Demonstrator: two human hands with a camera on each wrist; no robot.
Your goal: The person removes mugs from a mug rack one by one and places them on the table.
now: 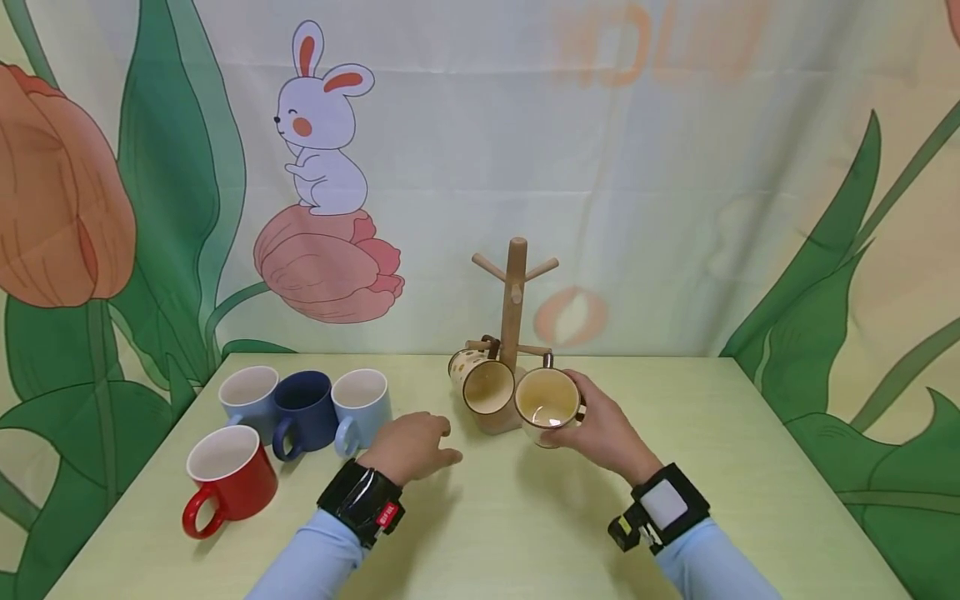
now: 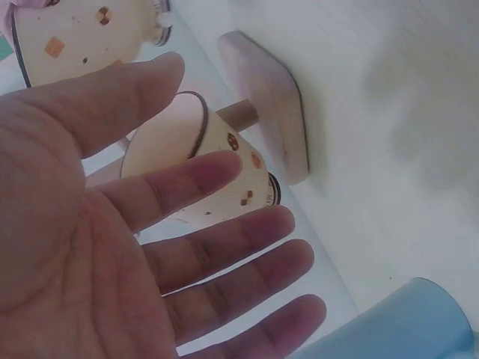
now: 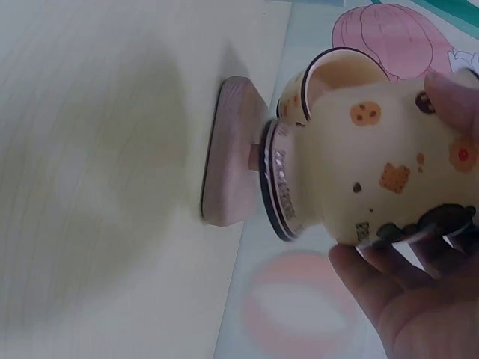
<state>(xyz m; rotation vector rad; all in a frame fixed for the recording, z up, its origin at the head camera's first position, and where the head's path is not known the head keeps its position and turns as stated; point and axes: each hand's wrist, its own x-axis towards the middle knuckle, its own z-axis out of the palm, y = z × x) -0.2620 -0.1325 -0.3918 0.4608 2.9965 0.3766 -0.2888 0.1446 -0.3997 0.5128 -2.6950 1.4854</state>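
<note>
My right hand grips a cream mug with a cookie print, thumb on one side and fingers on the other. The mug's mouth faces the head camera, and its dark rim stands right at the lower right peg of a wooden mug tree. A second cookie-print mug hangs tilted on the lower left side of the tree. To the left of the tree my left hand hovers with nothing in it. Its spread fingers overlap the hanging mug in the left wrist view.
At the left of the table stand a light blue mug, a dark blue mug, a grey-blue mug and a red mug. The light blue one is close to my left hand. A printed curtain hangs behind.
</note>
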